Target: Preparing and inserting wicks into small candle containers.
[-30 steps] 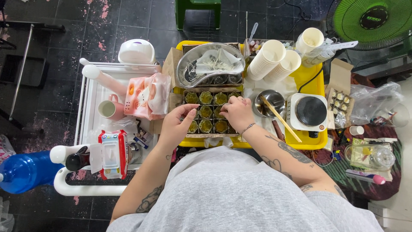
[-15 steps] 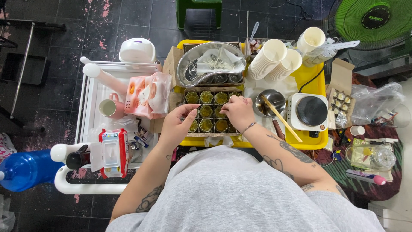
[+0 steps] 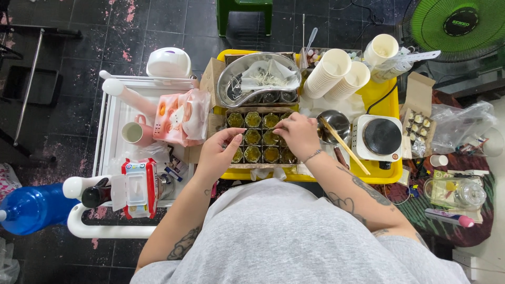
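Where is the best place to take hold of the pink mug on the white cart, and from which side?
Probably by its handle: the pink mug seems to lie on its side, mouth toward the cart's left edge, handle on its far side. Come from above; the pink packet crowds its right side.

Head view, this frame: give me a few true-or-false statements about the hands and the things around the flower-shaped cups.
1. The right hand is over the tray of flower-shaped cups. True.
2. The left hand grips the pink mug. False: it hovers at the tray's left edge, apart from the mug.
3. Chopsticks rest in the small metal pot. True.
4. The hot plate sits left of the tray. False: it sits to its right.
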